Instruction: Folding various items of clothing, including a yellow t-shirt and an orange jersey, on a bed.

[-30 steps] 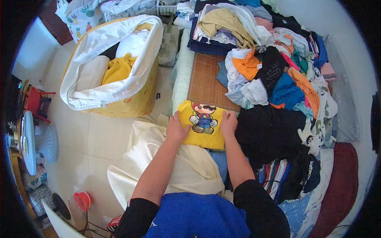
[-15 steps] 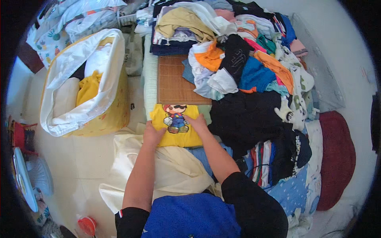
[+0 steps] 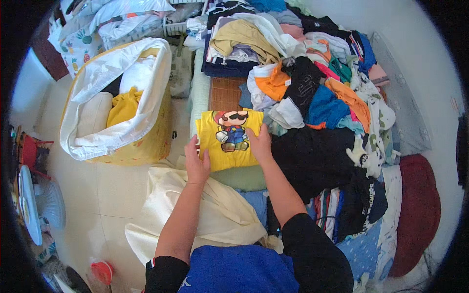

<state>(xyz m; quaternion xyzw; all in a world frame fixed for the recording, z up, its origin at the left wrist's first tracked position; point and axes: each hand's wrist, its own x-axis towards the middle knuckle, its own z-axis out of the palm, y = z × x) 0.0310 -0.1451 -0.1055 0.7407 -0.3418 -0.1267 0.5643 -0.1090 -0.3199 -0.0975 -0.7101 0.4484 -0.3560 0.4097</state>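
Working beside a heap of clothes, well apart from a yellow hamper; over part of a brown mat, gripping a folded yellow shirt at opposite side edges with the fingers of left hand and right hand.

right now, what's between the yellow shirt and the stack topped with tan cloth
A brown mat, with blue cloth at its right, separates shirt and stack in the head view.

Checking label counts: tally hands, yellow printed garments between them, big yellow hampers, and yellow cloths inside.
Hands (left hand, right hand): 2
Yellow printed garment: 1
Yellow hamper: 1
Yellow cloth inside: 1
Total: 5
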